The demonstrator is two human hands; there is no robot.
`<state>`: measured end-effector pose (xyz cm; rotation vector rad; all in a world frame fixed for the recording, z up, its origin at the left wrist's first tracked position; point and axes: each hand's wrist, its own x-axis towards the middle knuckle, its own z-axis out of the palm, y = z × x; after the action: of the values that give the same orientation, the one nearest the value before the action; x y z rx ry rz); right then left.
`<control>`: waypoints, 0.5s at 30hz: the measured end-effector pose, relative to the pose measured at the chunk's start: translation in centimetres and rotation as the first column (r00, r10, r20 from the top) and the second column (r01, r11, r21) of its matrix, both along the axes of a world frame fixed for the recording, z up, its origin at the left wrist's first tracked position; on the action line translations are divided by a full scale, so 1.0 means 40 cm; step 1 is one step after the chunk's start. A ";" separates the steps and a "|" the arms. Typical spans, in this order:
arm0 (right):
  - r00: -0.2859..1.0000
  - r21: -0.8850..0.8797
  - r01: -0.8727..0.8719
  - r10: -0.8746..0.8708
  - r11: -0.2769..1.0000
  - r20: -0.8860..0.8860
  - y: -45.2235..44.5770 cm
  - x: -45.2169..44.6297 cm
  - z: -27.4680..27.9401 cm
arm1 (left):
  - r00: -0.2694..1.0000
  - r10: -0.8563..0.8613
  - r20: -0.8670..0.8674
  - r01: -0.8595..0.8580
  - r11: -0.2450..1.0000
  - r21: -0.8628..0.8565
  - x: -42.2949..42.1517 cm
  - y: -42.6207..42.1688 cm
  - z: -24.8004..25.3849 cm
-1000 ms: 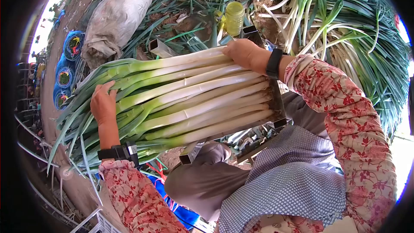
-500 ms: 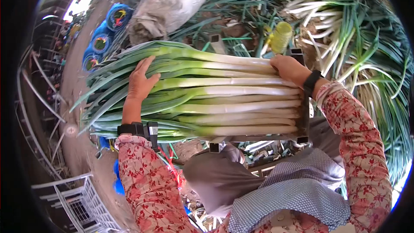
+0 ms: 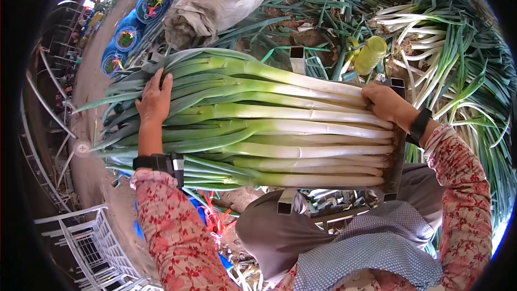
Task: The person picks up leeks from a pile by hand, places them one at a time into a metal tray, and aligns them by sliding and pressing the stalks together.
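Note:
A row of leeks [image 3: 301, 127] lies side by side across a metal frame [image 3: 397, 153], white root ends to the right and green leaves to the left. My left hand [image 3: 153, 99] rests on the green leaves with its fingers stretched out. At the upper right of the row, my right hand [image 3: 386, 101] has its fingers curled over the root end of a leek, close to the frame's upright end plate. Parts of the frame under the leeks are hidden.
More leeks [image 3: 452, 70] are heaped at the right. A large pale sack [image 3: 231, 0] lies beyond the frame, and a yellow-green bottle [image 3: 370, 55] stands behind it. Blue net bundles [image 3: 127, 37] sit at upper left, a white crate [image 3: 94, 248] at lower left, red ties [image 3: 215, 218] below the leaves.
My left hand has slid left along the leaves, toward their tips. My right hand stays at the root ends. The whole view has shifted slightly, so the leeks and sack appear farther right.

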<state>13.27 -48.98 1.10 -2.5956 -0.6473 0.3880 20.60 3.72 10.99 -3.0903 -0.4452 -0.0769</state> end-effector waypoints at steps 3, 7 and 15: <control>1.000 -0.043 0.010 -0.010 0.999 0.011 -0.004 0.003 -0.022 | 0.995 -0.008 -0.095 0.001 0.997 -0.082 0.019 0.005 -0.005; 1.000 -0.053 -0.001 0.001 0.999 0.003 -0.020 0.003 -0.047 | 0.849 -0.527 0.038 0.528 0.847 -0.055 0.171 0.299 -0.219; 0.990 -0.010 0.074 -0.072 0.997 0.121 -0.007 -0.021 -0.018 | 0.954 -0.062 -0.295 0.234 0.768 0.596 0.059 0.062 0.011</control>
<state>12.45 -49.26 0.38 -2.6633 -0.5898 0.2143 22.95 6.20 11.43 -2.4136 -0.1162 0.1496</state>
